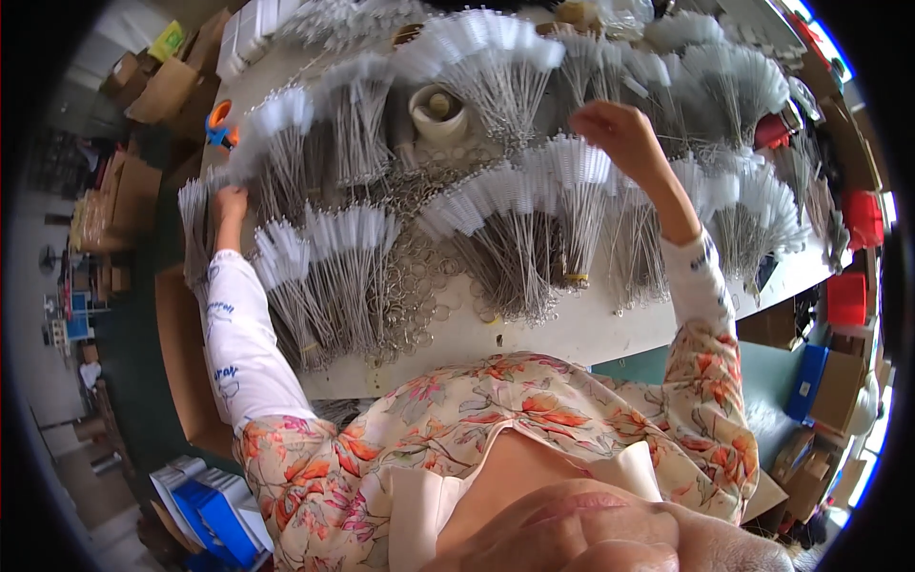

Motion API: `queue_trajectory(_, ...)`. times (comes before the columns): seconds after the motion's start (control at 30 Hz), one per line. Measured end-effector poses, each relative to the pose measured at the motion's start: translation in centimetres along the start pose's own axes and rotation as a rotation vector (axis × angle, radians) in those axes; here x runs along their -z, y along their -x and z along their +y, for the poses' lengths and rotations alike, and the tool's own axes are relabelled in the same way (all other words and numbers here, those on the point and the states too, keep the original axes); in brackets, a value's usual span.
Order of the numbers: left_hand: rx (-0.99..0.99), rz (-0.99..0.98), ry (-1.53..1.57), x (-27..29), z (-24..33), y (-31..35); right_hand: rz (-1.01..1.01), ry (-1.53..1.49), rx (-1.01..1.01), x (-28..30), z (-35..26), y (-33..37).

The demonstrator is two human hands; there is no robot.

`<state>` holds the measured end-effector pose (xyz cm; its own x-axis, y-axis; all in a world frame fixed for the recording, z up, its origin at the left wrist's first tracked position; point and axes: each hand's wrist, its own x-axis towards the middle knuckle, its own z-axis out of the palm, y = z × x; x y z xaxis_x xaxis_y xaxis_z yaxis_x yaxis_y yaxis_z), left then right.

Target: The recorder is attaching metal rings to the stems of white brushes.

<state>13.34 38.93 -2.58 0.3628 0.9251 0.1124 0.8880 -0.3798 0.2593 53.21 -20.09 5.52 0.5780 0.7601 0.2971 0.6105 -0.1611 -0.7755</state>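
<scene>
Bundles of thin wire brushes with white bristle heads lie in rows across the table. At the left edge, my left hand [229, 204] is curled beside a grey-white brush bundle [194, 224]; what its fingers hold is hidden. My right hand [607, 128] hangs over the middle right, fingers bent together, between the far row and a near brush bundle [583, 181]. Nothing can be made out in its fingertips. Loose metal rings [412, 276] lie in a heap between the near bundles. A larger brush fan [481, 71] stands beyond them.
A white roll [438, 112] stands among the far bundles. Orange-handled scissors [221, 124] lie at the table's left edge. A cardboard box [186, 353] sits below the left edge. Red bins [846, 298] and a blue box [806, 381] stand off to the right.
</scene>
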Motion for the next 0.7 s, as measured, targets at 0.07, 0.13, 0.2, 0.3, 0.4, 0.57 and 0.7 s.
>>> queue_trajectory(0.07,0.129,-0.13,0.127,0.9,4.5,2.4,0.011,0.088,-0.118,1.5,1.2,-1.7)
queue_trajectory(0.13,0.276,0.193,0.504,6.1,3.3,3.4,-0.016,0.098,-0.14,1.1,2.7,-5.6)
queue_trajectory(0.2,0.13,0.378,0.743,9.2,8.9,4.7,0.02,0.309,-0.234,0.4,5.6,-7.9)
queue_trajectory(0.3,-0.069,0.272,0.895,11.7,17.8,7.6,-0.06,0.135,-0.39,-1.5,6.3,-9.2)
queue_trajectory(0.4,-0.144,-0.15,0.918,11.3,24.6,10.6,0.035,-0.128,-0.456,-2.5,7.7,-9.5)
queue_trajectory(0.57,-0.434,-0.22,0.264,4.8,27.6,12.8,0.187,-0.147,-0.187,-3.3,4.5,-9.2)
queue_trajectory(0.7,-0.501,-0.115,0.068,3.8,28.0,13.7,0.364,-0.129,0.054,1.6,1.0,-9.1)
